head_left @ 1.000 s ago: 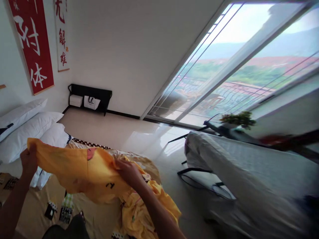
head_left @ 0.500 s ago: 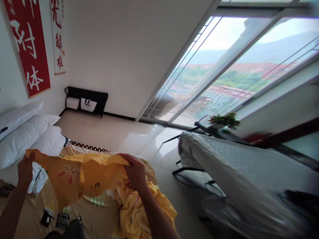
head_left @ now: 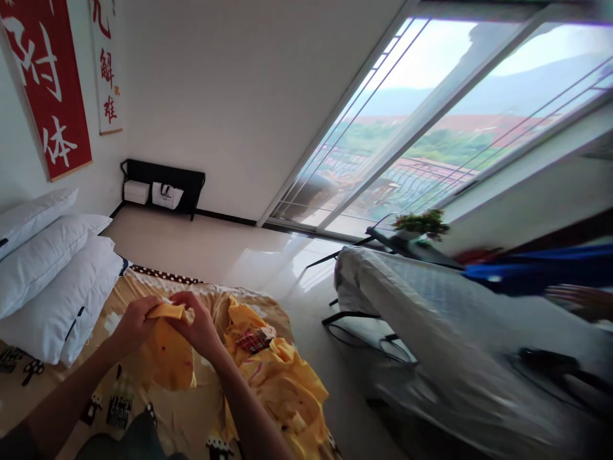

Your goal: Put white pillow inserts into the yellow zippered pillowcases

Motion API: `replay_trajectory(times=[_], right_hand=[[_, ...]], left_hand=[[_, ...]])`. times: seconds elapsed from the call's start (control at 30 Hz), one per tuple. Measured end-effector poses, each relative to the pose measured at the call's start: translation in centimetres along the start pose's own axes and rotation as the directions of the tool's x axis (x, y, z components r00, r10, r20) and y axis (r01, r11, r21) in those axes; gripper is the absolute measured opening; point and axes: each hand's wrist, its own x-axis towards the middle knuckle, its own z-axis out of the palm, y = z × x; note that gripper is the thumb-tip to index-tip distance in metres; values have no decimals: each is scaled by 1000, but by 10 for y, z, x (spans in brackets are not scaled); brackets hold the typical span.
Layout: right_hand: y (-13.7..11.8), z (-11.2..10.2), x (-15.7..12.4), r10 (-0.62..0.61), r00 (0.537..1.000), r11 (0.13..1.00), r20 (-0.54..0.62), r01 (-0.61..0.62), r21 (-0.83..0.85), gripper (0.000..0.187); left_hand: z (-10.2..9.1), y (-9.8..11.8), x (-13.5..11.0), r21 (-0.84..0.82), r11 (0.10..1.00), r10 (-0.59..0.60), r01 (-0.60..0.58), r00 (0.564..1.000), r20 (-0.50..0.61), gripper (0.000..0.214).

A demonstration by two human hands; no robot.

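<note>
The left hand (head_left: 136, 321) and the right hand (head_left: 201, 327) meet over the bed, and each appears to pinch the gathered upper edge of a soft, plain-looking yellow cloth (head_left: 172, 364) between thumb and bent fingers. The cloth hangs from that grip above a tan cotton sheet printed with dark lettering (head_left: 191, 418); whether its lower edge touches the sheet I cannot tell.

The likeliest trouble is a lopsided fold: the edge is bunched between the two grips, so layers could slide over one another and leave the hanging part creased or twisted. A pinch this narrow could also let a corner slip if one hand pulled harder than the other.

To the right lies a rumpled heap of yellow fabric with a red plaid patch (head_left: 282, 390), partly behind the right forearm (whether it joins the held piece is hidden there). If the two were connected, lifting could drag the heap along, and since it lies near the bed's edge, part might slide onto the glossy pale tile floor (head_left: 306, 319). A wide sweep leftward might brush the stacked white pillows (head_left: 52, 265) and knock them out of line.
</note>
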Motion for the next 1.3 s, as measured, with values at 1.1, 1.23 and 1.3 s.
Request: replay_trajectory(times=[1.1, 1.23, 1.3], right_hand=[[128, -59, -74, 164, 979, 677, -124, -204, -707, 39], [128, -71, -74, 136, 987, 617, -91, -156, -771, 41], [127, -75, -75, 170, 985, 592, -29, -126, -796, 39]], left_hand=[[-181, 35, 18, 161, 980, 92, 114, 459, -884, 40], [-179, 25, 16, 162, 977, 79, 138, 471, -878, 40], [-178, 23, 15, 151, 978, 60, 146, 495, -867, 38]])
